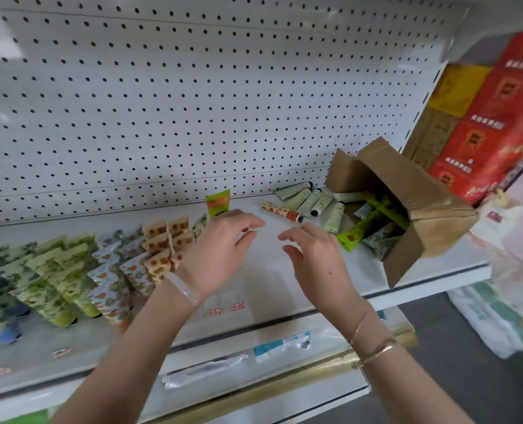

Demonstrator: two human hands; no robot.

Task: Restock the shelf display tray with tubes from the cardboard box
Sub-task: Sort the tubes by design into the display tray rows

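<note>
A cardboard box (pixel 419 197) lies on its side at the right of the white shelf, with green and pale tubes (pixel 373 215) spilling from its mouth. Loose tubes (pixel 307 198) lie beside it, among them an orange-patterned one (pixel 280 211). Rows of upright tubes (pixel 70 270) fill the clear display tray (pixel 232 296) on the left. A bright green tube (pixel 219 205) stands behind my left hand (pixel 220 249). Both my left hand and my right hand (pixel 318 258) hover over the shelf's middle with fingers relaxed and spread, holding nothing.
A white pegboard (pixel 193 102) backs the shelf. Red and yellow cartons (pixel 480 117) stack at the upper right. Soft plastic-wrapped packs (pixel 504 316) sit low on the right. A lower shelf (pixel 254 362) with price labels runs below my forearms.
</note>
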